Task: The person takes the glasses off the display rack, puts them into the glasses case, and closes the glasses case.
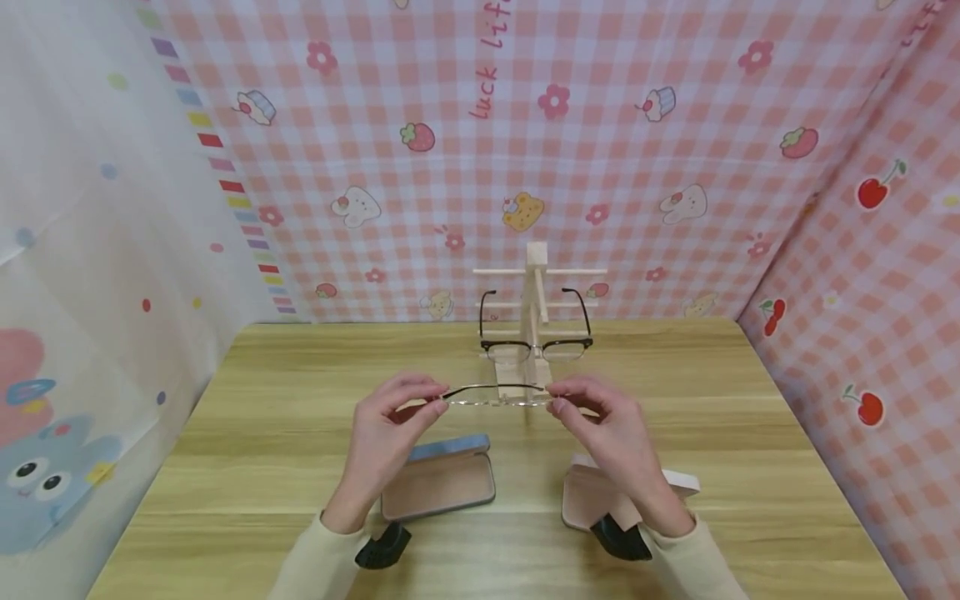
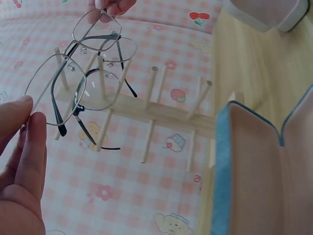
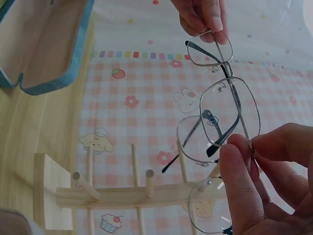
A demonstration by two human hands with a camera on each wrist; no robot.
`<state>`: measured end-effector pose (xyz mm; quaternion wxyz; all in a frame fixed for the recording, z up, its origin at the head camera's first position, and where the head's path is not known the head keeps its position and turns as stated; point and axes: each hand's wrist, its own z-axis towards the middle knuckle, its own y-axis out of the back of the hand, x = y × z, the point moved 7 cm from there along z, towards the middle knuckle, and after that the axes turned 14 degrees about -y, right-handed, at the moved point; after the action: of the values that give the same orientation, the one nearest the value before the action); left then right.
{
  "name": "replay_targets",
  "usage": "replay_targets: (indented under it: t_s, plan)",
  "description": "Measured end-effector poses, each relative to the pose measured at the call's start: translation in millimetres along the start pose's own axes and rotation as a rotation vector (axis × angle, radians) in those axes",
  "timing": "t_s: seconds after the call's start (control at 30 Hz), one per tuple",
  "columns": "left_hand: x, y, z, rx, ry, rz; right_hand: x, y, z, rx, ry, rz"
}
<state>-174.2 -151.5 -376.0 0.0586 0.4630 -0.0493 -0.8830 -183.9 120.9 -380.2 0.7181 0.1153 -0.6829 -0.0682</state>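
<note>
Thin metal-rimmed eyeglasses (image 1: 495, 387) are stretched level between both hands, in front of a wooden display stand (image 1: 537, 255). My left hand (image 1: 386, 429) pinches one end of the frame between thumb and fingers. At the opposite end, my right hand (image 1: 611, 425) grips the frame near the hinge (image 3: 252, 145). The dark-tipped temples (image 3: 234, 98) lie folded across behind the lenses. Black half-rim eyeglasses (image 1: 506, 343) sit on the stand's pegs, just beyond the held pair.
Below the left hand lies an open blue glasses case (image 1: 450, 447) with a beige lining. An open white case (image 1: 681, 482) lies under the right forearm, partly covered by it. Behind the wooden table (image 1: 300, 358) hangs a pink checked cloth (image 1: 465, 183).
</note>
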Motion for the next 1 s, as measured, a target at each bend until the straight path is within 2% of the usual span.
replay_targets:
  t_s: [0.23,0.6,0.8,1.0]
  plan:
    - [7.5,8.5,-11.6,-0.067,0.045,0.009,-12,-12,-2.1,0.017,-0.061,-0.014]
    - [17.1,14.1,-27.2,-0.087,0.045,-0.003,-24,-25,-7.3,0.039,-0.074,-0.010]
    - [22.6,18.7,-37.5,-0.105,0.087,-0.005,-30,-34,-10.4,0.041,-0.076,0.018]
    - [30.7,25.2,-49.3,-0.102,0.133,0.012,-37,-43,-9.5,0.046,-0.071,-0.004]
